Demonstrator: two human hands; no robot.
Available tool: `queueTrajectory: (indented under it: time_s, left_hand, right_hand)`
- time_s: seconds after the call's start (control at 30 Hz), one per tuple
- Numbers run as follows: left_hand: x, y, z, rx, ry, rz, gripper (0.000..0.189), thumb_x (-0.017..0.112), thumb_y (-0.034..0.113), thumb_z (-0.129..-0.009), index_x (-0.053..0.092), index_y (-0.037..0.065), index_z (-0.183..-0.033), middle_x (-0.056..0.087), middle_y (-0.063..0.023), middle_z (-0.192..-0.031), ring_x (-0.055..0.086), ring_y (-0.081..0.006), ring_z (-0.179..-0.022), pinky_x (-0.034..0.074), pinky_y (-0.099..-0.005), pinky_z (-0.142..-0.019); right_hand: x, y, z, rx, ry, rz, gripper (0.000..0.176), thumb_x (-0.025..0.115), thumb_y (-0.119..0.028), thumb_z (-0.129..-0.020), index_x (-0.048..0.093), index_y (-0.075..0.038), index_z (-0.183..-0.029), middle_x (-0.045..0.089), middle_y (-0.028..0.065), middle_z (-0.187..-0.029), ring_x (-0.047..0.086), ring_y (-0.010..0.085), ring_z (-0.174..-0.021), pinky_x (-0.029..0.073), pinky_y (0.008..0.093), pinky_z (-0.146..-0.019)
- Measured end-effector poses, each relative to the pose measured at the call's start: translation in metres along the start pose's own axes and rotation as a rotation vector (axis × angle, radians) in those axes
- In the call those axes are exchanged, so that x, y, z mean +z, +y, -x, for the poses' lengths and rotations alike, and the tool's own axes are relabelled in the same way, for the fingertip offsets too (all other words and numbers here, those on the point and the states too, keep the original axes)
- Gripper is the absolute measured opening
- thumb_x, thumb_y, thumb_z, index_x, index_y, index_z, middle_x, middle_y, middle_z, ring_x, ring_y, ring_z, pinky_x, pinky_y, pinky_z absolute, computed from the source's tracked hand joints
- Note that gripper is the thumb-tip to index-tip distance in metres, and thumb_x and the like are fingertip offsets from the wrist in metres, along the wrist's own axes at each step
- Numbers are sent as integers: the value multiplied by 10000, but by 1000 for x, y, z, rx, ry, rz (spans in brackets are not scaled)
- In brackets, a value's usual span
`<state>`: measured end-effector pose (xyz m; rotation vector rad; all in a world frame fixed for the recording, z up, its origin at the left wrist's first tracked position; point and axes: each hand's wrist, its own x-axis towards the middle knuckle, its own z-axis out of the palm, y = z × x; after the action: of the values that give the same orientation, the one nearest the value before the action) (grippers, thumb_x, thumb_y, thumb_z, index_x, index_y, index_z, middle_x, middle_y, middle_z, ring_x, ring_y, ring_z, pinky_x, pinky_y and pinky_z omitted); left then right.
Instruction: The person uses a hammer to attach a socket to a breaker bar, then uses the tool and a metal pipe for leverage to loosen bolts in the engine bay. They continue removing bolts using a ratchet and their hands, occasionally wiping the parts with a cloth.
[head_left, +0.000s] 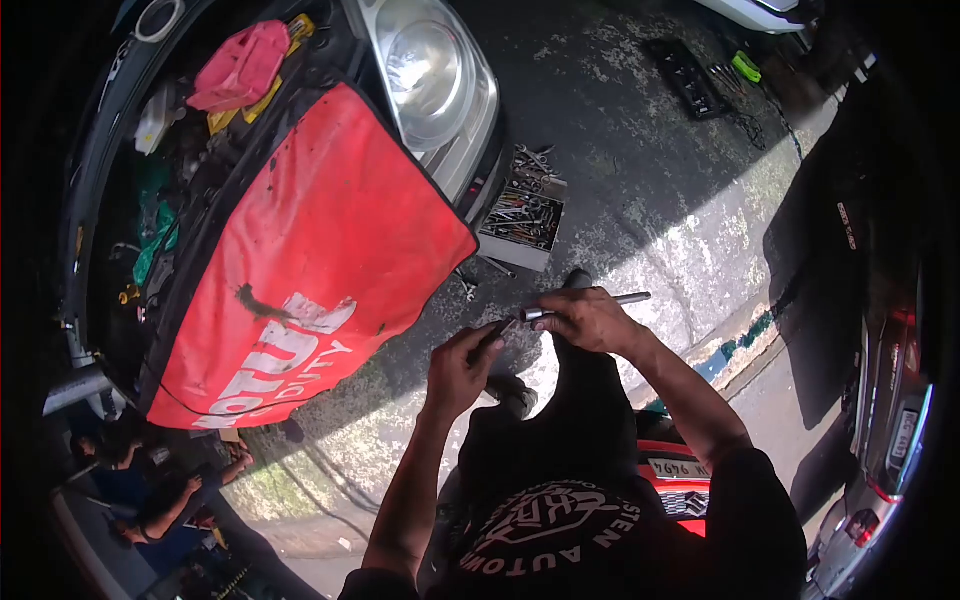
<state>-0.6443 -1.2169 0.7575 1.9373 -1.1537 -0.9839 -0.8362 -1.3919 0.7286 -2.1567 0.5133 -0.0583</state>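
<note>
My right hand (590, 320) is closed around a silver socket wrench (632, 298). Its round socket end (531, 314) points left, toward my other hand, and its bar sticks out to the right past my knuckles. My left hand (460, 368) pinches a small dark piece (505, 326) between thumb and fingers, right at the socket's mouth. What kind of piece it is, I cannot tell. Both hands are held in front of my body, over the floor beside the car's front.
A red fender cover (320, 260) drapes the car's front, beside the headlight (420, 70). An open toolbox (525, 215) of wrenches stands on the floor. Farther off lies a black tool case (690, 80). Another person's arm (185, 495) shows lower left; parked vehicles (890, 430) stand right.
</note>
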Motion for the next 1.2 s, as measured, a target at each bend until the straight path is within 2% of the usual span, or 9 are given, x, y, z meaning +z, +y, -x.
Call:
queueTrajectory:
  time_s: [0.13, 0.3, 0.4, 0.5, 0.53, 0.57, 0.73, 1.0, 1.2]
  left_hand:
    - [-68, -19, 133, 99, 248, -96, 243, 731, 167, -930, 724, 51, -1144, 642, -120, -789, 626, -226, -619, 487, -350, -587]
    - [-155, -29, 296, 100, 352, -285, 262, 733, 250, -932, 743, 45, -1095, 661, -124, -768, 584, -240, -555, 464, -371, -552]
    - [-190, -26, 370, -168, 300, -20, 232, 738, 235, -922, 762, 48, -1057, 716, -155, -842, 653, -290, -622, 497, -391, -587]
    - [-196, -49, 423, -305, 378, 168, 240, 724, 239, -951, 761, 19, -1040, 671, -133, -723, 524, -143, -571, 436, -332, -552]
    - [-199, -54, 437, -353, 395, 215, 241, 720, 237, -956, 760, 16, -1042, 654, -121, -695, 495, -116, -572, 424, -320, -546]
    - [-199, -64, 449, -362, 416, 315, 285, 713, 266, -970, 760, 4, -1071, 562, 12, -648, 427, -56, -591, 353, -280, -515]
    - [-220, -106, 479, -492, 472, 525, 347, 705, 325, -974, 758, 3, -1091, 524, 38, -631, 408, -54, -579, 334, -268, -513]
    - [-344, -176, 482, -646, 450, 353, 313, 695, 291, -980, 751, 2, -1085, 667, -105, -708, 498, -81, -622, 437, -307, -567]
    - [-426, -227, 499, -639, 516, 545, 330, 678, 294, -988, 751, -13, -1085, 731, -114, -785, 609, -104, -694, 495, -307, -637]
  right_hand:
    - [64, -117, -6, -234, -111, 212, 415, 674, -391, -931, 671, -99, -1227, 712, 148, -1135, 681, 367, -1038, 553, 427, -859]
    - [132, -265, -15, -587, -316, 401, 328, 702, -382, -897, 664, -110, -1075, 655, 86, -870, 686, 330, -796, 539, 438, -684]
    - [175, -321, -21, -886, -281, 455, 336, 725, -419, -859, 653, -125, -1005, 573, 65, -750, 677, 292, -702, 526, 434, -620]
    - [213, -363, -29, -1055, -311, 478, 339, 721, -450, -861, 653, -137, -974, 538, 55, -722, 664, 259, -630, 534, 410, -569]
    - [223, -375, -33, -1091, -340, 498, 340, 718, -456, -865, 654, -139, -971, 539, 54, -722, 662, 255, -618, 536, 406, -559]
    - [233, -386, -40, -1136, -361, 483, 341, 709, -468, -874, 654, -143, -961, 537, 47, -722, 659, 247, -597, 533, 398, -525]
    - [292, -419, -83, -1238, -505, 430, 328, 676, -448, -911, 630, -125, -942, 561, 64, -704, 671, 273, -593, 527, 413, -508]
    - [387, -481, -202, -1269, -612, 269, 285, 689, -398, -912, 605, -126, -915, 535, 56, -667, 663, 263, -560, 508, 410, -479]
    - [455, -543, -263, -1285, -606, 189, 335, 785, -378, -824, 689, -116, -1009, 550, 39, -697, 665, 224, -590, 493, 373, -490]
